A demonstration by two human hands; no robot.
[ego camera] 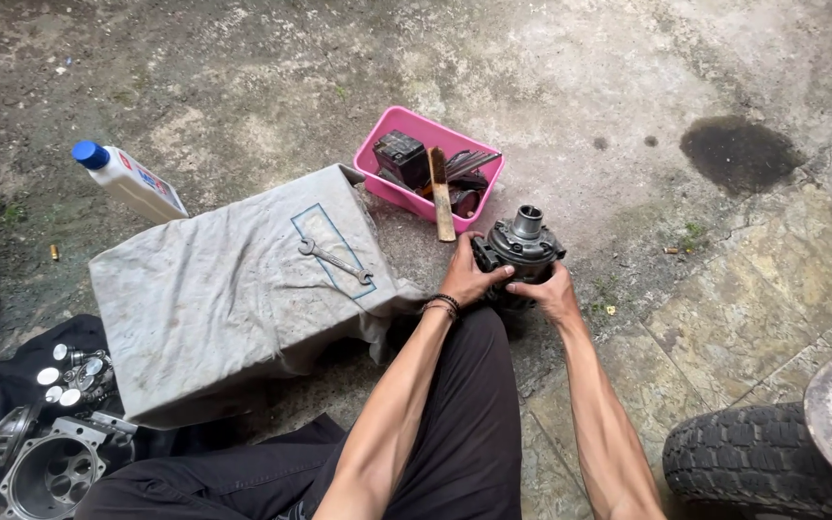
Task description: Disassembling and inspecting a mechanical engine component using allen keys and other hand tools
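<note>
A: What are the two hands on?

B: Both grip a grey metal engine part (522, 248), a round housing with a short shaft standing upright on top. The left hand (471, 277) clasps its side at nine o'clock, fingers wrapped onto the casing; the right hand (553, 292) grasps it from about five o'clock. A dark bracelet (444, 304) sits on the left wrist.

A: Where is that part?

B: Low over the concrete floor (628, 87), just beyond the person's knee in dark trousers (469, 414). I cannot tell whether it touches the ground.

A: What lies around it?

B: At eleven o'clock, close by, a pink plastic tub (384, 144) holds dark parts and a wooden stick that leans out over its rim. At nine o'clock a grey cloth (214, 299) covers a boxy shape, with a spanner (335, 260) lying on top. Beyond the cloth lies a white bottle (132, 181) with a blue cap. At seven o'clock, well apart, rests an engine casing (50, 467); at four o'clock, a tyre (753, 462).
</note>
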